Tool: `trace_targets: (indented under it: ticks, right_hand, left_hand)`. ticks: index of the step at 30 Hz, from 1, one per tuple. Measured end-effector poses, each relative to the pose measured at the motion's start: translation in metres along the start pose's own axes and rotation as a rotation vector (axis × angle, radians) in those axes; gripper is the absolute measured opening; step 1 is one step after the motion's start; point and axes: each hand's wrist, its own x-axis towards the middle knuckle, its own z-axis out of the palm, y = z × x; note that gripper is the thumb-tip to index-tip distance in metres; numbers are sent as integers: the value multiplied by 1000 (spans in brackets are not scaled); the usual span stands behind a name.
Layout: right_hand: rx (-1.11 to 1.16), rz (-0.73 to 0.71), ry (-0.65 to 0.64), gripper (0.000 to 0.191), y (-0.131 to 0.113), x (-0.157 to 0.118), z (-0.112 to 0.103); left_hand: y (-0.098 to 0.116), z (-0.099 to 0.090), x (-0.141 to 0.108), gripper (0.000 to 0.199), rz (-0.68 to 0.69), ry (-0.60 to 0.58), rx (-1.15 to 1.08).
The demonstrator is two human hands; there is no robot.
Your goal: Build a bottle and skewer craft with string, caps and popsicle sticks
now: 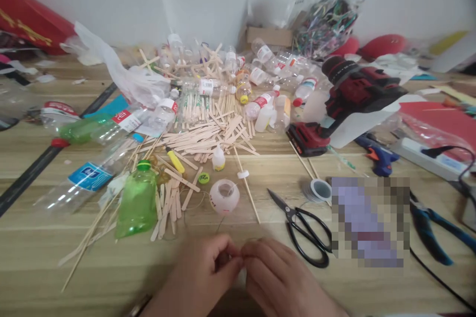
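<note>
we have a wood-grain counter [96, 297] under everything; landmark is the whitish roll [223, 204], mid-counter, hole in its top. far behind the roll we get a heap of clear plastic bottles [264, 101], some with red labels or caps. behind and left of the roll: crumpled white plastic bag [126, 77]. behind and well right of it: red-and-black cordless drill [362, 89].

on our side of the roll, near it, we have the left hand [203, 265] and right hand [280, 267], fingertips meeting. left hand: thumb and forefinger tips drawn together. right hand: fingers bent inward. we cannot tell whether either one grips anything, the spot between the tips is too small and blurry.

left of the roll, we mark a clear bottle with a blue label [89, 177], lying down, and nearer the roll a green bottle [136, 203] with a green cap. just behind the roll, flat wooden sticks [208, 141] in a loose pile. right of the roll: black-handled scissors [290, 214], open; further right, blue-handled pliers [427, 237]. also right of the roll, behind the scissors: grey spool [320, 189].

small stuff behind the roll: little white bottle [218, 161], yellow marker [175, 161] off to the left, green lid [204, 178] just beside the roll. thinnest item: a fine line [221, 223], from the roll toward the hands; we can't trace its end.
</note>
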Motion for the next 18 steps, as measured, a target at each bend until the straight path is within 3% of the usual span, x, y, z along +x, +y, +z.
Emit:
trace_targets:
  ticks: [4, 8, 10, 13, 18]
  right_hand:
    - [253, 255, 66, 22, 4, -2, -4]
    - [421, 352, 98, 19, 4, 2, -8]
    - [423, 345, 115, 19, 3, 3, -8]
    - [357, 299, 164, 20, 0, 5, -4]
    - [270, 268, 259, 18, -4, 5, 7]
  left_hand:
    - [-9, 19, -5, 25, 289, 228, 326]
    - [-11, 21, -8, 24, 393, 251, 317]
    - [-7, 18, -7, 20, 308, 218, 177]
    - [-3, 16, -3, 15, 118, 132, -218]
    - [-8, 19, 4, 29, -155, 33, -768]
